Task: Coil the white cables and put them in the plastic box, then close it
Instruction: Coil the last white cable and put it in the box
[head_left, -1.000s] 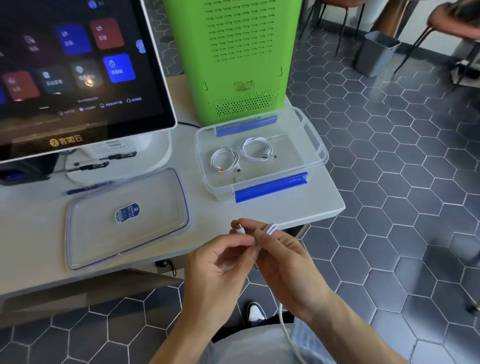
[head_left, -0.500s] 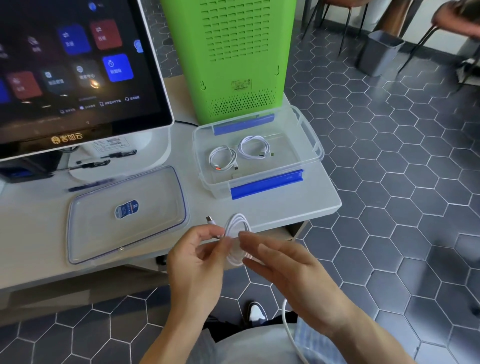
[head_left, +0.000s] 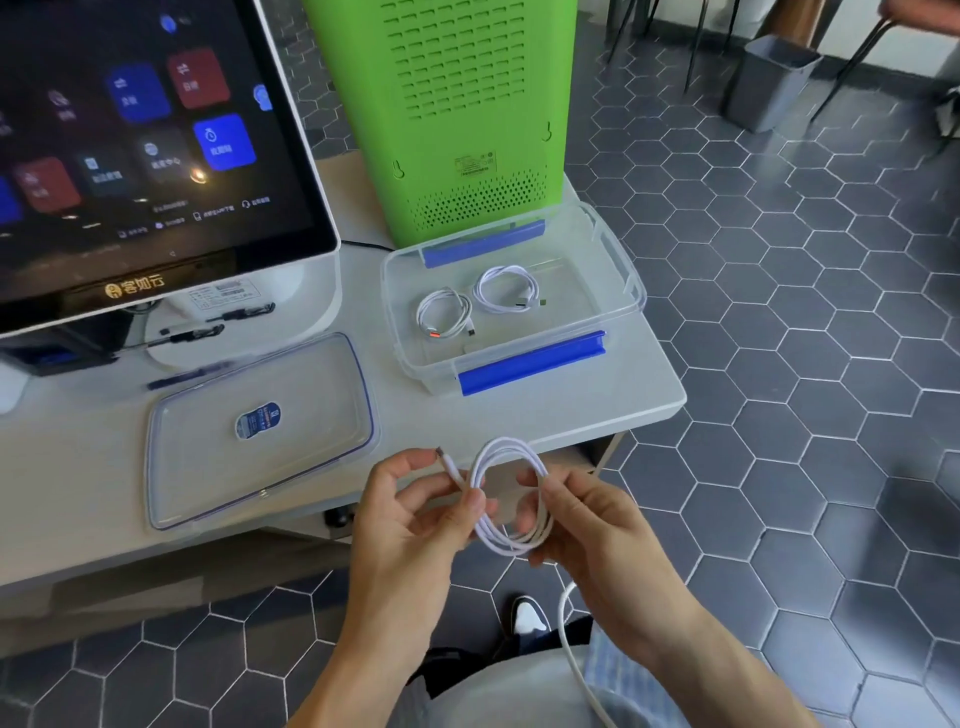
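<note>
A white cable (head_left: 511, 493) forms a loose coil of several loops between my hands, in front of the table's near edge. My left hand (head_left: 415, 512) pinches the coil's left side, with the plug end sticking up past my thumb. My right hand (head_left: 587, 519) holds the coil's right side; the free tail runs down past my lap. The clear plastic box (head_left: 621, 306) with blue clips stands open on the table's right end, with two coiled white cables (head_left: 444, 314) (head_left: 506, 288) lying in it. Its clear lid (head_left: 260, 431) lies flat to the left.
A large touchscreen terminal (head_left: 156, 156) stands at the table's back left. A green perforated machine (head_left: 462, 114) rises right behind the box. A dark pen (head_left: 182, 376) lies by the lid. The grey table (head_left: 597, 421) ends right of the box; hexagon-tiled floor lies beyond.
The cable went from a tight bunch between my fingers to a wider round coil. Both hands moved lower and slightly apart.
</note>
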